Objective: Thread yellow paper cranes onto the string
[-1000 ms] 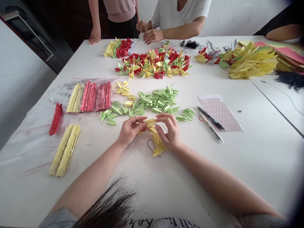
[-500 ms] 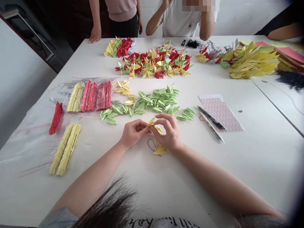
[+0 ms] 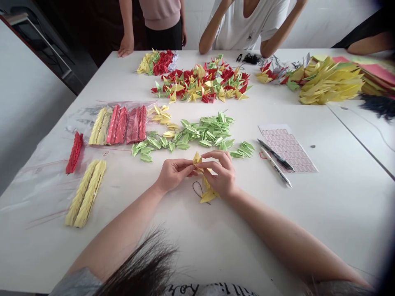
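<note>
Between my two hands is a small yellow folded-paper piece [image 3: 197, 158]. The fingertips of my left hand [image 3: 173, 174] pinch it from the left. My right hand [image 3: 219, 172] grips it from the other side with thumb and fingers, its other fingers curved above. Under my right hand lie more yellow folded-paper pieces [image 3: 208, 195], partly hidden, beside a loop of dark cord [image 3: 196, 188]. Just beyond my hands spreads a heap of green folded-paper pieces [image 3: 212, 129], some strung on dark cord. A few yellow folded pieces [image 3: 162, 115] lie to its left.
Plastic-wrapped yellow and red paper bundles [image 3: 119, 124] lie left, near a red bundle [image 3: 74, 153] and yellow strips [image 3: 85, 193]. Two pens [image 3: 276, 162] rest by a label sheet [image 3: 290, 146]. Mixed paper cranes [image 3: 203, 82] cover the table's far part. Other people are across the table.
The yellow piece between my fingers has turned more upright, and my right fingers have closed in on it. Across the table, a person in white has shifted their arms apart.
</note>
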`<move>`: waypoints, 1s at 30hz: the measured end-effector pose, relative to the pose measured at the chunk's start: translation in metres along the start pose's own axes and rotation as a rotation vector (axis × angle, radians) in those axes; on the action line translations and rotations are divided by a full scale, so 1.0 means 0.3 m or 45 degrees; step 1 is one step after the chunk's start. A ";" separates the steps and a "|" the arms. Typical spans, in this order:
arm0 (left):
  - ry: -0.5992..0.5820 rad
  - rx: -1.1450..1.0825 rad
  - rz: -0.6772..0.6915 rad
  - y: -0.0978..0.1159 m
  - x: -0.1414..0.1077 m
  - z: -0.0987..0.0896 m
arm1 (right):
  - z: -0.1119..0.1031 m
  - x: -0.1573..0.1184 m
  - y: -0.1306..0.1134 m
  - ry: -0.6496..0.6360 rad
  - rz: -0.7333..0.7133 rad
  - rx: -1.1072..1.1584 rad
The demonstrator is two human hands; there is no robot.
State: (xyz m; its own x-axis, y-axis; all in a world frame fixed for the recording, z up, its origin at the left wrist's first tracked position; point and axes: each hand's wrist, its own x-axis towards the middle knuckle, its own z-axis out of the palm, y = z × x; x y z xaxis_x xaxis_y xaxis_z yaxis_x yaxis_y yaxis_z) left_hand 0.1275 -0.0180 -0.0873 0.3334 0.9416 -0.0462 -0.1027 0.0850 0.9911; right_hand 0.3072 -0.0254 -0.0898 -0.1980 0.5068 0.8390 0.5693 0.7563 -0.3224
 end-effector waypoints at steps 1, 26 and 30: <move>-0.013 0.010 0.002 0.001 -0.001 -0.001 | -0.001 0.000 0.000 0.016 -0.044 -0.011; -0.025 -0.087 0.019 0.008 0.005 -0.002 | 0.004 -0.010 -0.010 -0.057 0.135 0.120; -0.031 -0.096 0.082 0.000 0.010 -0.004 | 0.007 -0.016 -0.001 -0.116 0.081 0.070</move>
State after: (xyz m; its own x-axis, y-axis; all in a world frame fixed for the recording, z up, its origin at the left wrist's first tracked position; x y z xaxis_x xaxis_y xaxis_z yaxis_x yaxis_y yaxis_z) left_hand 0.1274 -0.0147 -0.0876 0.3463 0.9379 0.0212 -0.1949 0.0498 0.9796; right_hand 0.3062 -0.0272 -0.0946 -0.2359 0.5881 0.7736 0.5387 0.7417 -0.3996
